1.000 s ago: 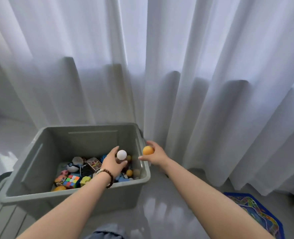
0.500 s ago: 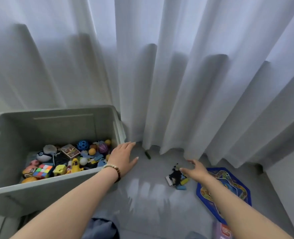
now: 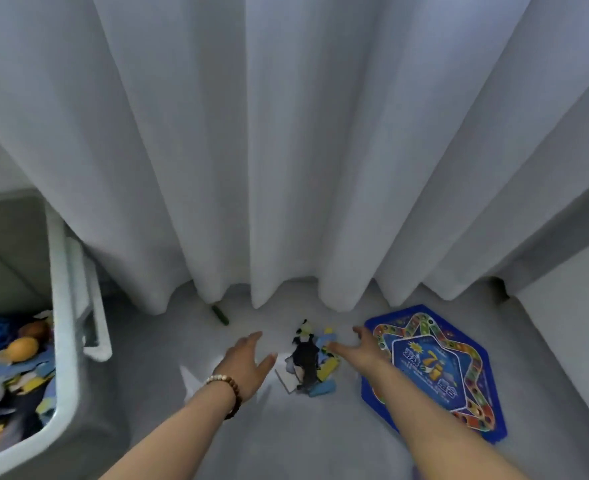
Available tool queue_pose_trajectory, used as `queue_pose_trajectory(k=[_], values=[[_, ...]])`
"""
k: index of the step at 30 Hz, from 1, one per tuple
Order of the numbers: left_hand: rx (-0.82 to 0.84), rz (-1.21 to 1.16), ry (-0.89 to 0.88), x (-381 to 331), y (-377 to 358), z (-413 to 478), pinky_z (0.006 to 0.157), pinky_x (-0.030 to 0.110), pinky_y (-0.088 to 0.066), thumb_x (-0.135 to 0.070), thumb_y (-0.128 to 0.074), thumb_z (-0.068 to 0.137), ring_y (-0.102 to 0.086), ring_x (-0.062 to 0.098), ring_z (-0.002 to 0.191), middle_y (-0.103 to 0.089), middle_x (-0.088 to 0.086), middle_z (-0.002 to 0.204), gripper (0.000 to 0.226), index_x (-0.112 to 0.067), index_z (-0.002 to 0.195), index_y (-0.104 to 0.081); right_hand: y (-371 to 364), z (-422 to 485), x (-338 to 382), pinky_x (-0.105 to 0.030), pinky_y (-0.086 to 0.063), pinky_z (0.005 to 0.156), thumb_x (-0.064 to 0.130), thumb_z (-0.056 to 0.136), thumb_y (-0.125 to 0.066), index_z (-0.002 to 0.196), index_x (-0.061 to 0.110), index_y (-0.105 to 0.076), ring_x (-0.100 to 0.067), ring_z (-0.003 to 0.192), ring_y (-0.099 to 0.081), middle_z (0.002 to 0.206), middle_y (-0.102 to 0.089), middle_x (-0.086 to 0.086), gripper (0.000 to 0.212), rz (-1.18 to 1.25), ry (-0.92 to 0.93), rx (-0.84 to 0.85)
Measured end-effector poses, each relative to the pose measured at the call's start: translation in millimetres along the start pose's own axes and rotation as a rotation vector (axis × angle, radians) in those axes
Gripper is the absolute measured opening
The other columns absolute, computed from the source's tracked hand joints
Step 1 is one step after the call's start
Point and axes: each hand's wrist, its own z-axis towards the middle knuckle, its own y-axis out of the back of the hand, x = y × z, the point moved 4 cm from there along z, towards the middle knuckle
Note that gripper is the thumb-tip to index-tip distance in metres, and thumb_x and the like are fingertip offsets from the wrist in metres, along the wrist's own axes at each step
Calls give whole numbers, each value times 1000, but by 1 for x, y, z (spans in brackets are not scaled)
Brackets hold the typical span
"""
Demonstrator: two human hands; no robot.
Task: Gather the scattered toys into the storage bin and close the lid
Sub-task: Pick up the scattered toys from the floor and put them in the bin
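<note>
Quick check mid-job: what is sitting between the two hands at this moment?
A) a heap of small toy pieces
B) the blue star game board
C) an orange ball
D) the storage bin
A: the heap of small toy pieces lies on the floor between the left hand and the right hand. Both hands have their fingers spread and hold nothing.

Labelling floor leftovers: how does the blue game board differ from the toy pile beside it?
The blue game board is one flat printed sheet; the toy pile is a heap of small mixed pieces. The board is far larger than the pile. The pile lies between the left hand and right hand; the board lies beyond the right hand. Both rest on the floor, outside the storage bin.
</note>
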Motion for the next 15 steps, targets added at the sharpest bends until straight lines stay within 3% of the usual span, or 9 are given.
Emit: queue_pose_trajectory(k=[5,8,10,11,12,13,15], values=[[49,-74,-27,-4,-36,40,112,25,-21,-41,-32,99,-25,19,139,-26,2,152,54,-23,148,-18,-41,33,-20,-29,-38,100,39,68,-81,135,6,-40,-26,125,-44,137,-44,-11,84,-84,7,-47],[98,-257,38,-4,-55,58,112,20,-16,-37,-26,101,-26,17,140,-26,1,152,48,-20,147,-24,-53,40,-19,-27,-37,97,37,67,-81,129,10,-41,-26,122,-41,128,-44,-8,78,-136,21,-91],[114,-348,80,-5,-65,63,98,3,-25,-36,-22,102,-42,14,126,-45,-2,135,40,-22,133,-43,-62,46,-21,-30,-38,98,27,68,-80,127,9,-39,-26,121,-40,126,-44,-9,74,-137,43,-74],[111,-374,82,-6,-69,67,83,-6,-31,-35,-22,102,-50,12,111,-53,-3,121,36,-25,117,-53,-65,47,-21,-31,-40,98,24,69,-80,126,9,-40,-25,120,-41,125,-46,-9,71,-127,55,-64],[100,-408,86,-7,-70,70,70,-7,-34,-34,-22,102,-52,11,101,-56,-4,110,34,-29,102,-55,-68,49,-22,-32,-41,97,22,69,-79,124,10,-41,-25,118,-43,123,-48,-9,68,-114,62,-59],[98,-446,103,-7,-72,73,67,-4,-37,-35,-22,102,-53,11,97,-57,-5,105,35,-31,96,-56,-69,51,-23,-32,-43,95,22,69,-79,121,10,-43,-25,116,-45,119,-50,-9,65,-101,61,-57],[113,-542,125,-5,-76,77,85,9,-40,-43,-22,100,-53,12,107,-57,-4,118,40,-30,114,-58,-71,56,-28,-35,-46,94,22,70,-79,115,9,-47,-25,111,-51,114,-54,-9,56,-67,51,-41]])
